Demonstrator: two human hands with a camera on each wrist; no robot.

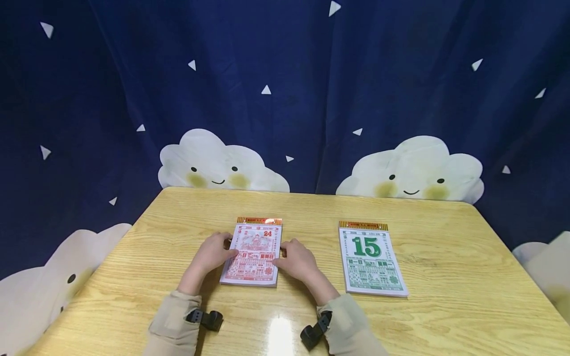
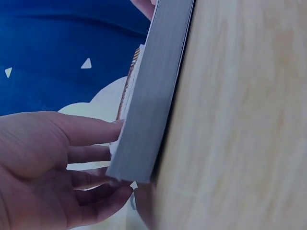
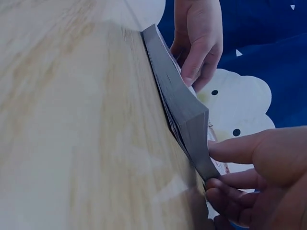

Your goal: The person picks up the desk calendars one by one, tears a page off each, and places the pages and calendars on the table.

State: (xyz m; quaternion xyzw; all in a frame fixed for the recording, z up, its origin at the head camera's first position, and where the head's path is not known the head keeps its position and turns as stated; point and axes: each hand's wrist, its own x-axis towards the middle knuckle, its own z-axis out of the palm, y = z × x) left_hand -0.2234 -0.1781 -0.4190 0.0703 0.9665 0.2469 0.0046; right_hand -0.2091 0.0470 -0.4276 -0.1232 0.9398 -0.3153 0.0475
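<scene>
Thick red-printed paper calendar [image 1: 253, 262], left hand [image 1: 214, 253], right hand [image 1: 298, 258] gripping sides

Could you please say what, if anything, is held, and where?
The red calendar; the left hand and the right hand grip its opposite side edges.

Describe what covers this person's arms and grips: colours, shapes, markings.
The left sleeve and right sleeve are plain beige, creased cloth. A black left strap carries a small rounded black left camera; a black right strap carries a matching right camera. The left grip and right grip wear no gloves. No cables or lettering show on either arm.
</scene>
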